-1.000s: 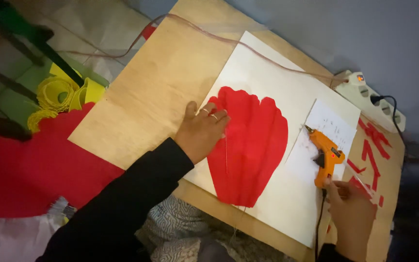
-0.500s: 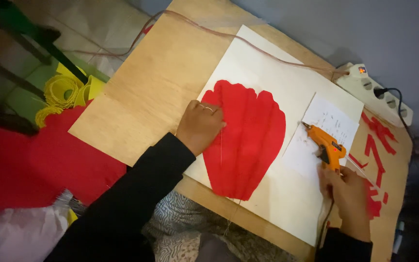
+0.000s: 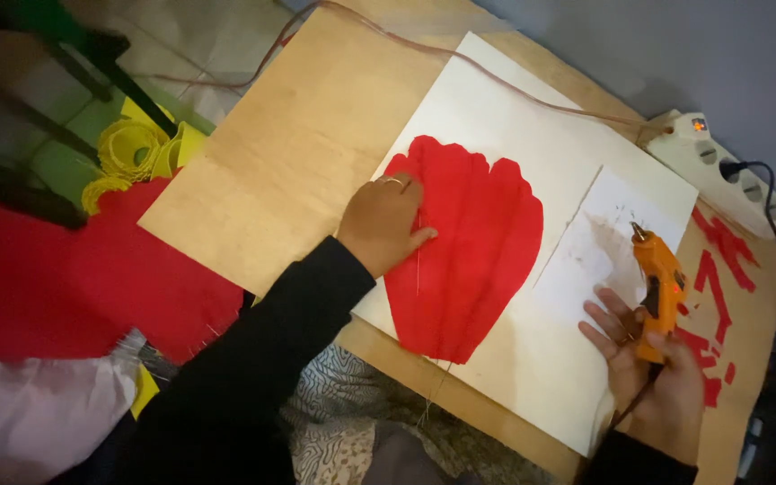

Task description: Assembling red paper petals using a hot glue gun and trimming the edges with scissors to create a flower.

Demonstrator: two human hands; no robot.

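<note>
A red fan-shaped paper piece (image 3: 473, 247) lies on a large white sheet (image 3: 496, 117) spread over a brown board (image 3: 307, 153). My left hand (image 3: 383, 220), with a ring on one finger, presses flat on the red piece's left edge. My right hand (image 3: 644, 364) rests at the white sheet's right edge, fingers spread, touching the handle of an orange glue gun (image 3: 659, 287). The gun lies with its nozzle pointing up onto a smaller smudged white paper (image 3: 599, 238). Whether the hand grips the gun is unclear.
A white power strip (image 3: 720, 166) with a lit switch and a black plug sits at the board's far right. Red paper scraps (image 3: 720, 269) lie beside the gun. Yellow paper rolls (image 3: 132, 153) and red sheets (image 3: 65, 278) lie left of the board. A thin cord (image 3: 496, 72) crosses the white sheet.
My right hand moved up along the glue gun and its fingers spread beside the handle. My left hand stayed on the red piece.
</note>
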